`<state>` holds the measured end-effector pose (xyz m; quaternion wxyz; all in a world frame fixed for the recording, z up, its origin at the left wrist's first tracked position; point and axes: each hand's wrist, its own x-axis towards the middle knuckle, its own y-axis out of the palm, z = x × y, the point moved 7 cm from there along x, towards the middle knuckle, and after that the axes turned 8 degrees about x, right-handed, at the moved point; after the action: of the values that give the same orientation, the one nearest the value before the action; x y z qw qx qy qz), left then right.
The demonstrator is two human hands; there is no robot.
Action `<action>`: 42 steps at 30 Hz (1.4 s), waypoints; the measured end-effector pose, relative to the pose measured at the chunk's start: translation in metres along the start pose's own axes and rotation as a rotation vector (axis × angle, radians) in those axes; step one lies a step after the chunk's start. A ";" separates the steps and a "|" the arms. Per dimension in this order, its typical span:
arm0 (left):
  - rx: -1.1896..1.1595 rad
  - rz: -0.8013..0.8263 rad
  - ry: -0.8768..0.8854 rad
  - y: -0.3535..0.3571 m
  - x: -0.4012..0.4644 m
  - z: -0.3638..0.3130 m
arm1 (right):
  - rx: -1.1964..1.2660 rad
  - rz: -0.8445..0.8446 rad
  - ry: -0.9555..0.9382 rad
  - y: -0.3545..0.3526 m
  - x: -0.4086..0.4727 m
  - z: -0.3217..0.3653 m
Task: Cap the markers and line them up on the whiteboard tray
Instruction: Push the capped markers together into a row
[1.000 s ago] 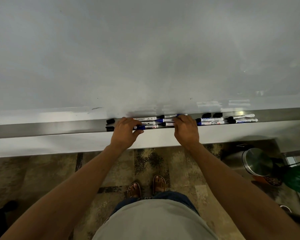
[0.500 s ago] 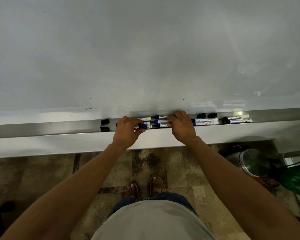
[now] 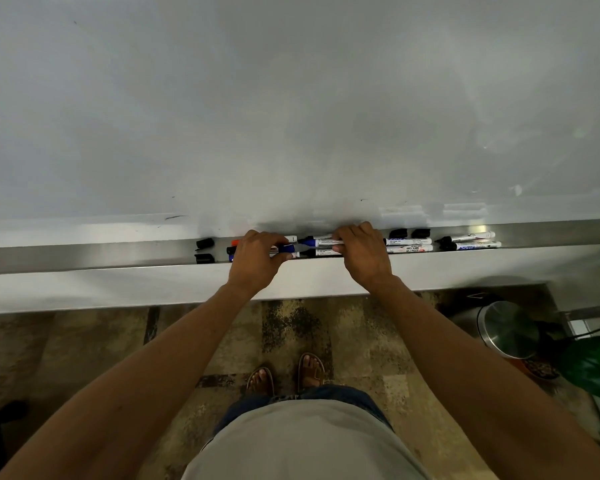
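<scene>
The metal whiteboard tray (image 3: 84, 252) runs across the view below the whiteboard. My left hand (image 3: 257, 259) is closed around a bunch of markers, with a blue cap (image 3: 286, 248) showing at my thumb and an orange tip (image 3: 235, 242) poking out to the left. My right hand (image 3: 362, 252) grips a blue-tipped marker (image 3: 317, 242) above another marker in the tray. Two loose black caps (image 3: 204, 251) lie to the left, two more black caps (image 3: 409, 233) to the right. Further right lie two markers (image 3: 409, 245), then another pair (image 3: 470, 241).
The whiteboard (image 3: 291, 98) fills the upper view. Below the tray is a white ledge (image 3: 118, 285). On the patterned floor stand my sandalled feet (image 3: 286, 375), a steel bin (image 3: 508, 329) and a green bag (image 3: 593, 368) at right.
Both hands have stayed on the middle markers; the right hand lifted slightly toward the board and closed tighter on the blue-tipped marker. The view shifted a little to the right.
</scene>
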<state>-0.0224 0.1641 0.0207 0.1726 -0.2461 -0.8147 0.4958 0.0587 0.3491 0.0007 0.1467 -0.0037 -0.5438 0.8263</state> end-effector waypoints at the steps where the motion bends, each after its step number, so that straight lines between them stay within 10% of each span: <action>1: -0.013 0.003 -0.008 0.000 0.001 -0.001 | 0.002 -0.012 -0.007 -0.002 -0.001 0.000; 27: -0.122 0.046 0.017 -0.002 0.010 -0.021 | 0.203 0.107 -0.122 -0.003 -0.004 0.015; 42: -0.254 0.009 0.218 -0.009 0.003 -0.055 | 0.024 0.267 0.340 -0.012 0.005 0.019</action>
<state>0.0015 0.2022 0.0529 0.2251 -0.3219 -0.8463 0.3600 0.0534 0.3375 0.0196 0.1258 -0.2132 -0.4960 0.8323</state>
